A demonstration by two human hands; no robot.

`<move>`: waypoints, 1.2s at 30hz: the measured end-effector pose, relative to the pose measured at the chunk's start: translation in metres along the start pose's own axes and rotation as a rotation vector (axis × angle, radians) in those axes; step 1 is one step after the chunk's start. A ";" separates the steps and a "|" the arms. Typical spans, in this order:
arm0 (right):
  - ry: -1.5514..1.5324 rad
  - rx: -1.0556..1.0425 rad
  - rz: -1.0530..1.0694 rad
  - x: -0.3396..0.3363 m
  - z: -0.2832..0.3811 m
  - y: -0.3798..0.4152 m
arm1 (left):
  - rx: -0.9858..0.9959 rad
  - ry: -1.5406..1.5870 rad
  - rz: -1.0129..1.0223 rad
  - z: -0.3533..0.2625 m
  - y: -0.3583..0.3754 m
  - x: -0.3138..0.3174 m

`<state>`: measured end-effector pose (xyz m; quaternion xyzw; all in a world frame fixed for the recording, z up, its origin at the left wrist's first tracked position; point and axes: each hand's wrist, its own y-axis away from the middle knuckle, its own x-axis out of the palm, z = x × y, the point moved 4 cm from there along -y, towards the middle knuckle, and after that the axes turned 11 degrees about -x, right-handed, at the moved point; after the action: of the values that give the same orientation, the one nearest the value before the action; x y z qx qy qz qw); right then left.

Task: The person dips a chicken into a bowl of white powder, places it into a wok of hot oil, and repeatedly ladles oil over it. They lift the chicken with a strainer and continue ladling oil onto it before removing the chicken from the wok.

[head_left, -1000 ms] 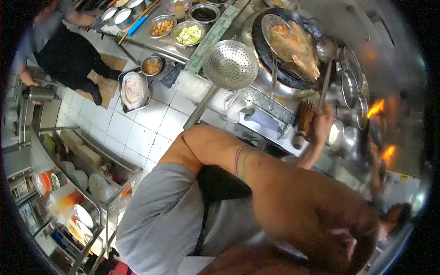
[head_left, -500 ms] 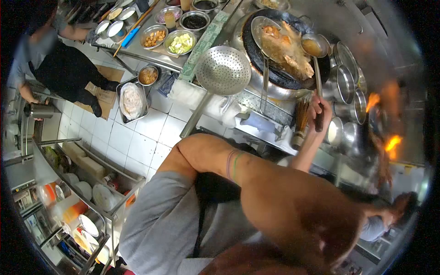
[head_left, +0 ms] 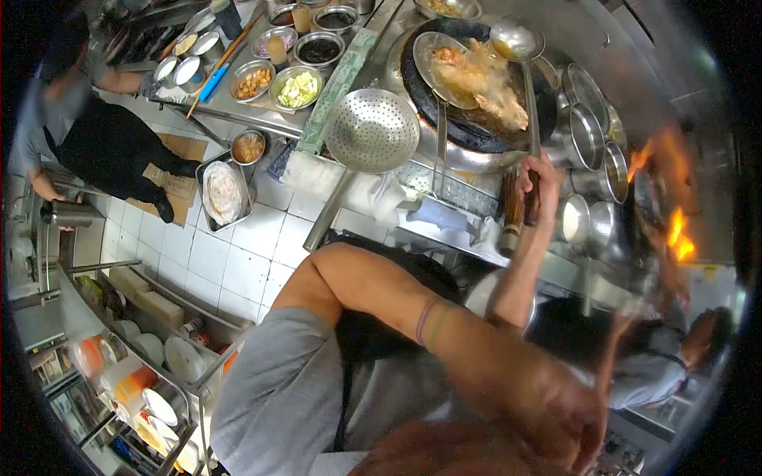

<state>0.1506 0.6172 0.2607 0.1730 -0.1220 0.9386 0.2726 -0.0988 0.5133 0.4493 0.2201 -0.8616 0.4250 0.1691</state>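
My right hand (head_left: 541,184) is closed round the dark handle of a ladle (head_left: 517,41), its bowl raised over the far side of the wok (head_left: 406,67). In the wok, a golden whole bird, apparently a chicken (head_left: 490,83), lies on a round long-handled strainer (head_left: 429,59). My left forearm, with thin bands at the wrist, crosses below the camera. My left hand (head_left: 556,397) is very close to the lens and blurred; its grip is hidden. Nearer the left elbow, a perforated skimmer (head_left: 373,131) rests by the counter edge, its handle sticking out over the floor.
Bowls of cut green vegetable (head_left: 298,89), brown pieces (head_left: 252,82) and dark sauce (head_left: 319,49) stand left of the wok. Metal pots (head_left: 583,135) and flames (head_left: 680,234) are at right. A tray of pale food (head_left: 225,194) sits low left. Two other people work nearby.
My right hand has raised the ladle away from the bird, toward the wok's far edge. My left hand has shifted down and right. The whole view has shifted slightly.
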 end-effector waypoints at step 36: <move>-0.482 0.209 0.021 -0.006 -0.012 -0.009 | 0.317 -0.920 -0.920 -0.068 0.144 -0.028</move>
<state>0.1572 0.6261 0.2488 0.4177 -0.0876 0.8805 0.2065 -0.1434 0.6530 0.3809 0.7460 -0.5914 0.2939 -0.0861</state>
